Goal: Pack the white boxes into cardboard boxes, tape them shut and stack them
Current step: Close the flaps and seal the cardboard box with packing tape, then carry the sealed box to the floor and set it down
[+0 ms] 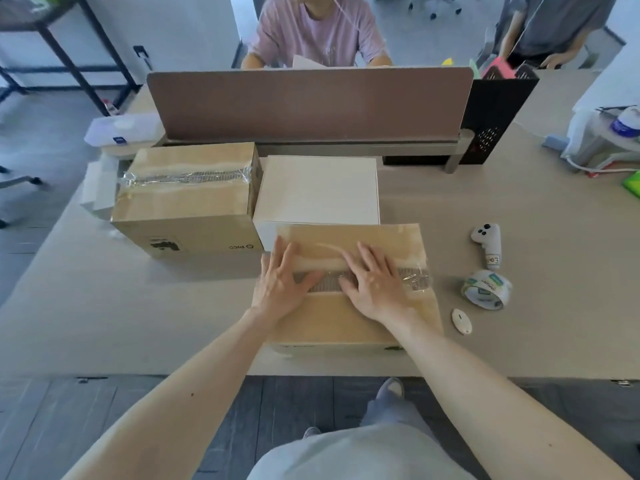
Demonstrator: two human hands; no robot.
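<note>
Near cardboard box (349,306) at the table's (138,306) near edge, flaps closed. My left hand (282,284) and right hand (375,284) lie flat on its clear tape seam (412,277), fingers spread, gripping nothing. White box (318,194) just beyond.

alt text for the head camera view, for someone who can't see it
Both hands, left hand and right hand, press flat on the taped seam of a cardboard box. Behind it sit a white box and another taped carton; a tape roll lies right.
</note>
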